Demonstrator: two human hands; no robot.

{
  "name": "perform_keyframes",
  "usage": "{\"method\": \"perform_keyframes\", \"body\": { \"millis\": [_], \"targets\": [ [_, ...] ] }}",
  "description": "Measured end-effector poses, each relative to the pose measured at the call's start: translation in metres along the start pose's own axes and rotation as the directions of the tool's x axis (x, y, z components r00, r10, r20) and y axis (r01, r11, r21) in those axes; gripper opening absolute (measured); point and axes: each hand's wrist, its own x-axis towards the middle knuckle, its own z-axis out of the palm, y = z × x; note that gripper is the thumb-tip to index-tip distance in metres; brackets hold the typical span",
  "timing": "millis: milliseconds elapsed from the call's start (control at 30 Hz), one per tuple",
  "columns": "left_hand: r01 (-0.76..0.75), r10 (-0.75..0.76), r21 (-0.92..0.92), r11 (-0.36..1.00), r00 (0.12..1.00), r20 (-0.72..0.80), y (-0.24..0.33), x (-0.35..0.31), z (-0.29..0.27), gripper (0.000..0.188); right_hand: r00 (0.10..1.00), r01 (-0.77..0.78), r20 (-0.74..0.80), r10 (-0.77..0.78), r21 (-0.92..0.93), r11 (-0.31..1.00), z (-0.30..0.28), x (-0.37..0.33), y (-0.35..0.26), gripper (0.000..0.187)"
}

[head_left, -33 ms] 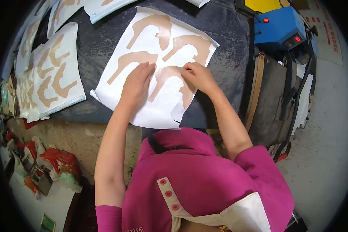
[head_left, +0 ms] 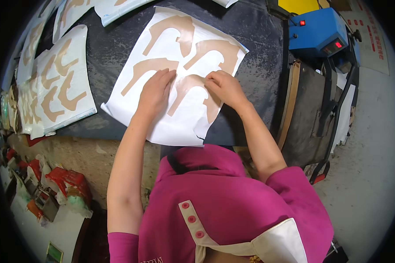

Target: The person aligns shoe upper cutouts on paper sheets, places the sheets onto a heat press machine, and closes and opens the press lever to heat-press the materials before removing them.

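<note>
A white backing sheet (head_left: 180, 131) with several curved tan cut pieces lies on a dark table. My left hand (head_left: 155, 93) rests flat on it, fingers stretched out, tips over the edge of the left tan piece (head_left: 151, 65). On the right, my right hand (head_left: 228, 89) has its fingers bent and drawn together at the upper right of the nearest tan piece (head_left: 186, 89). Its fingertips appear to pinch this piece, though their undersides are hidden. A small dark-edged tear shows near the sheet's front corner, and its left corner curls up.
More white sheets (head_left: 85, 98) with tan pieces lie at the left and far side of the dark table (head_left: 259, 65). A blue machine (head_left: 316, 33) with a lit red display stands at the right, beside black metal bars. Red bags (head_left: 70, 179) sit at lower left.
</note>
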Motion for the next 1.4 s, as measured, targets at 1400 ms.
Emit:
{"method": "perform_keyframes", "body": {
  "millis": [1400],
  "targets": [
    [0.135, -0.166, 0.244, 0.960, 0.980, 0.112, 0.005, 0.032, 0.017, 0.020, 0.995, 0.036, -0.083, -0.061, -0.270, 0.962, -0.059, 0.067, 0.079, 0.058]
  ]
}}
